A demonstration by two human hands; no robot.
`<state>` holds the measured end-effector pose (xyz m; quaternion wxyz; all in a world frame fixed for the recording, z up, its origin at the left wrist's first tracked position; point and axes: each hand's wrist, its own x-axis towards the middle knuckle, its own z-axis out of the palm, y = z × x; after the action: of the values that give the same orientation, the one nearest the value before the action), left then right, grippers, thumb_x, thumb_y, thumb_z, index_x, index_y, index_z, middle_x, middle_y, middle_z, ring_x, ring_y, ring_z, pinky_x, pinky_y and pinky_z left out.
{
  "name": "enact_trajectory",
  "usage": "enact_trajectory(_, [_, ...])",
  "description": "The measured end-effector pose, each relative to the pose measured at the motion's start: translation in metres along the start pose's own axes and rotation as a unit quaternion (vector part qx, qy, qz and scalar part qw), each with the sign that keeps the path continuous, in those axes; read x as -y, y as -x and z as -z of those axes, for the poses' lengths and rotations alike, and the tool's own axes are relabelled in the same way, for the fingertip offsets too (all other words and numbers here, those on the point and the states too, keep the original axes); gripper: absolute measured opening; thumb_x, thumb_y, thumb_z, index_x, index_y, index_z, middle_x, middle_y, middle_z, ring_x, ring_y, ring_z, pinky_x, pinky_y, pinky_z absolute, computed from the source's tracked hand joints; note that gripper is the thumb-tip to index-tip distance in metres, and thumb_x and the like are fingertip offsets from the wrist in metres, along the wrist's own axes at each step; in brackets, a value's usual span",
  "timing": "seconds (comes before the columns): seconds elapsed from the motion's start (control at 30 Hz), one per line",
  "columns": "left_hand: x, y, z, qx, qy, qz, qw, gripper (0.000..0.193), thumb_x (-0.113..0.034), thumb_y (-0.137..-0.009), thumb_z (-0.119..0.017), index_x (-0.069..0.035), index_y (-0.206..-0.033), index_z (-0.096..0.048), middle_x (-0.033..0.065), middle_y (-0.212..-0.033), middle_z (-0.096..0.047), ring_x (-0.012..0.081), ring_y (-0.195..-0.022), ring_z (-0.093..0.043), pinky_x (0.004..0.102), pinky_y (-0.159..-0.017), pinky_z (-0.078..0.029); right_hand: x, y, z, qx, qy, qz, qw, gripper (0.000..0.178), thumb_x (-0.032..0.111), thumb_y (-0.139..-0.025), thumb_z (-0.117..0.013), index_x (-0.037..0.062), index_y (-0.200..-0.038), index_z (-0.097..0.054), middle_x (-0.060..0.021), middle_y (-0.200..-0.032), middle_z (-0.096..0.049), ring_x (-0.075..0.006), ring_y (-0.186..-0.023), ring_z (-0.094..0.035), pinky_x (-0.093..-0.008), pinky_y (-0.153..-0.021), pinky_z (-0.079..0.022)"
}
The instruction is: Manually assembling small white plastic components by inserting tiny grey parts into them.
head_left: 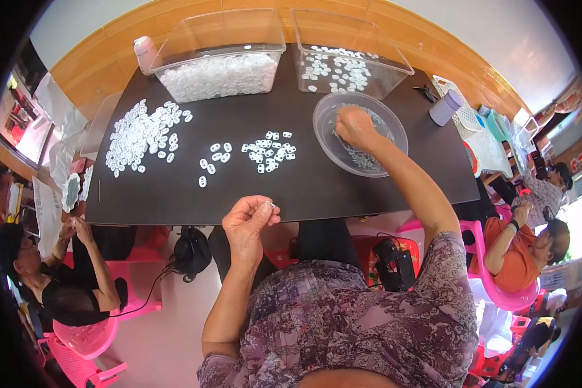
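My left hand (247, 223) is raised at the table's near edge, thumb and fingers pinched on a small white piece (270, 204). My right hand (357, 127) reaches into a round clear bowl (394, 161) that holds many thin, pale slivers (363, 160). Its fingers are curled closed, and whatever is between them is hidden. Between the hands lies a cluster of small white squarish pieces with dark holes (269, 152). Left of it are several white oval pieces (216, 157), and a larger heap of similar ovals (139, 137) spreads farther left.
Two clear plastic bins stand at the back of the dark table (239, 187): one bin (216, 71) is deep with white pieces, the other (381, 71) thinly covered. A pink bottle (145, 55) and a lilac cup (445, 107) flank them. Other people sit on both sides.
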<state>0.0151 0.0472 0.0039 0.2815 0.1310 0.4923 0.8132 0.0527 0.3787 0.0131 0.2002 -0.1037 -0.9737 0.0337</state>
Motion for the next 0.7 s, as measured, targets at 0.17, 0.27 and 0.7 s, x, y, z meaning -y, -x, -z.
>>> enact_trajectory(0.17, [-0.004, -0.002, -0.001, -0.004, 0.024, 0.026, 0.999, 0.012, -0.009, -0.083, -0.064, 0.001, -0.088, -0.060, 0.0076, -0.076, -0.062, 0.0124, -0.064, -0.059, 0.0228, -0.058, -0.049, 0.029, 0.018, 0.027, -0.004, -0.136, -0.036, 0.990, 0.009, 0.008, -0.071, -0.057, 0.0006, -0.075, -0.055, -0.0192, -0.074, -0.059, -0.0363, -0.071, -0.058, -0.0438, -0.063, -0.046])
enact_trajectory(0.27, [-0.007, -0.003, -0.003, -0.004, 0.032, 0.036, 0.999, 0.012, -0.010, -0.083, -0.065, 0.001, -0.087, -0.061, 0.0062, -0.076, -0.062, 0.0118, -0.064, -0.059, 0.0224, -0.059, -0.049, 0.064, 0.030, 0.046, -0.026, -0.224, -0.095, 0.970, 0.008, 0.007, -0.074, -0.060, 0.0009, -0.078, -0.057, -0.0134, -0.071, -0.059, -0.0247, -0.064, -0.058, -0.0349, -0.060, -0.046])
enact_trajectory(0.7, [-0.016, 0.010, -0.003, -0.012, 0.025, 0.002, 1.000, 0.009, -0.004, -0.083, -0.063, 0.003, -0.089, -0.062, 0.0057, -0.080, -0.063, 0.0110, -0.067, -0.059, 0.0212, -0.060, -0.049, 0.188, 0.054, 0.038, 0.103, -0.560, -0.110, 0.814, 0.009, 0.003, -0.078, -0.065, 0.0022, -0.086, -0.061, 0.0041, -0.076, -0.056, -0.0013, -0.068, -0.048, -0.0185, -0.058, -0.038])
